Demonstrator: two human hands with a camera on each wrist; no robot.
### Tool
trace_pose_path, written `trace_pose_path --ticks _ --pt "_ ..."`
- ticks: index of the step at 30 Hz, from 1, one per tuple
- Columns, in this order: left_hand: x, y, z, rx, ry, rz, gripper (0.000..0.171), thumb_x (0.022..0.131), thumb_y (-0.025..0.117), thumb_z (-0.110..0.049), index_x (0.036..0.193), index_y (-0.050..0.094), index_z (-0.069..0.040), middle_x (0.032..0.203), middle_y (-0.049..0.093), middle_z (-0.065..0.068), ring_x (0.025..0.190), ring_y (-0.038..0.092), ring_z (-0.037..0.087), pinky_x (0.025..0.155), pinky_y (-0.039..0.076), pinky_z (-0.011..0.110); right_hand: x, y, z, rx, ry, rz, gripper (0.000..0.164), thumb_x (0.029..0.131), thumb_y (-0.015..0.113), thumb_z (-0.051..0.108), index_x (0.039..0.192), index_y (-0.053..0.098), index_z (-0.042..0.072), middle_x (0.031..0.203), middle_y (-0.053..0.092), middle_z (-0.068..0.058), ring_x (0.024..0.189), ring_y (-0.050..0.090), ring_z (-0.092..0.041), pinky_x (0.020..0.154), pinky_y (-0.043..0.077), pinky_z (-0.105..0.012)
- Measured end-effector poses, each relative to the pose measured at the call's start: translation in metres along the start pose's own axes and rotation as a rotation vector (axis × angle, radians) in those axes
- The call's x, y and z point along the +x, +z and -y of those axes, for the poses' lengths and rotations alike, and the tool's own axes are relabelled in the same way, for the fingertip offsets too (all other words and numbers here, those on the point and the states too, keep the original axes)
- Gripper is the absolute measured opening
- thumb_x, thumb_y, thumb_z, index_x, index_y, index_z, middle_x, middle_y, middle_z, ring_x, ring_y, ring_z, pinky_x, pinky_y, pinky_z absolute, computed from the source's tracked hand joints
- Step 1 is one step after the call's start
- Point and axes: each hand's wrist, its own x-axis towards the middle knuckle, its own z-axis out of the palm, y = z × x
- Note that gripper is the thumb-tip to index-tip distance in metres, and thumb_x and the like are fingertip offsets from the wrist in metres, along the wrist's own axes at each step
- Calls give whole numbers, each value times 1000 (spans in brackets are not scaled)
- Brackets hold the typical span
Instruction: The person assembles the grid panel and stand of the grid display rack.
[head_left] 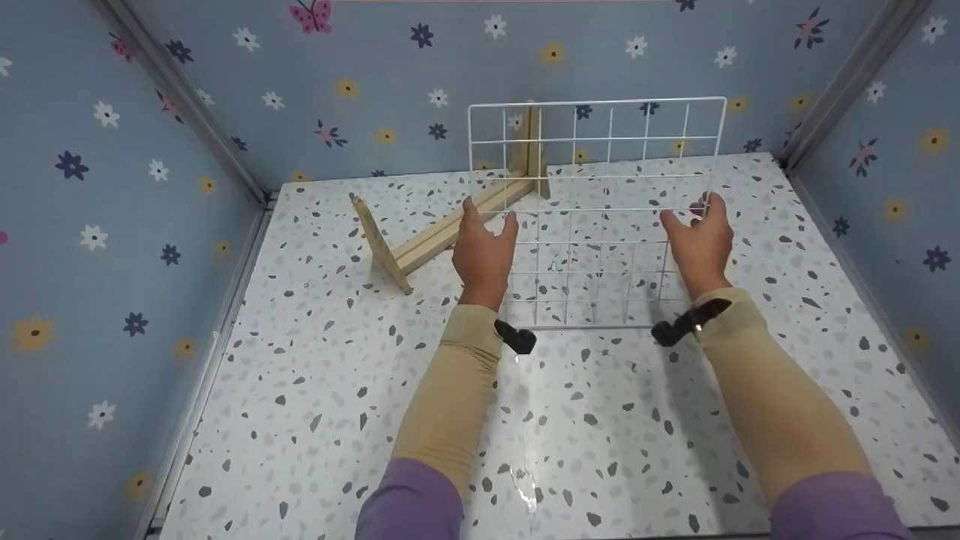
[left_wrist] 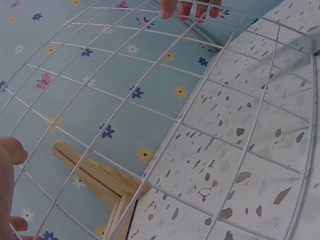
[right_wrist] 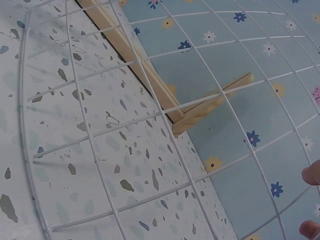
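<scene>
Gripping is shared: opposite side edges of a white rectangular wire grid are clamped by the left hand and right hand. Grid is held up, tilted, before a pale wooden stand, its end pieces already joined by a crossbar. Grid not yet released; contact with stand cannot be told.

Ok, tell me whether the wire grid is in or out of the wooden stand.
Out: the left hand and right hand hold the wire grid, its bottom edge apart from the wooden stand behind it.
</scene>
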Motion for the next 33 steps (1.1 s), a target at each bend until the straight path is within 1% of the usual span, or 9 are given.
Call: trace_pose_path --ticks 1,7,11,16,19,26,30,33 --pt "0 0 0 -4 -3 3 82 98 62 -50 159 29 -7 153 49 10 118 64 26 89 53 42 0 0 0 5 2 0 83 96 67 43 159 26 6 153 44 -16 140 46 -33 114 37 -39" --pt "0 0 0 -52 -9 13 82 98 62 -50 160 28 -8 155 47 10 126 59 26 94 51 42 -1 1 4 14 5 -24 85 95 68 46 158 27 7 150 45 -14 139 46 -30 114 37 -38" --pt "0 1 2 -95 -2 -3 80 99 63 -48 160 29 -8 156 45 10 129 57 26 97 50 42 -2 2 8 29 15 -42 85 95 67 49 158 27 8 149 45 -13 140 44 -28 114 37 -37" --pt "-1 2 2 -149 14 -29 79 98 64 -46 160 30 -10 157 44 9 136 51 24 103 47 40 -3 2 10 67 42 -48 85 95 66 49 158 25 11 150 43 -10 141 41 -24 112 38 -34" --pt "-1 2 2 -171 22 -32 80 98 64 -46 160 29 -10 158 41 8 141 45 23 108 44 39 -3 2 11 85 50 -52 84 95 66 50 158 25 13 151 43 -9 141 41 -23 111 39 -33" --pt "-1 2 -1 -193 23 -10 82 98 65 -47 162 25 -12 162 35 7 146 37 22 114 37 37 -4 3 11 98 55 -73 86 95 64 53 159 22 15 152 41 -7 143 38 -21 115 33 -34" --pt "-2 2 -2 -218 28 -18 82 98 65 -46 161 26 -12 163 34 7 148 35 21 116 34 34 -4 3 11 111 56 -84 85 95 65 53 158 22 15 151 41 -6 142 38 -20 114 34 -33" --pt "-3 2 -2 -249 45 -38 81 98 66 -43 161 27 -10 162 35 8 148 34 21 117 33 32 -5 4 12 128 46 -98 82 95 66 51 157 25 15 149 42 -6 141 39 -21 113 36 -34"
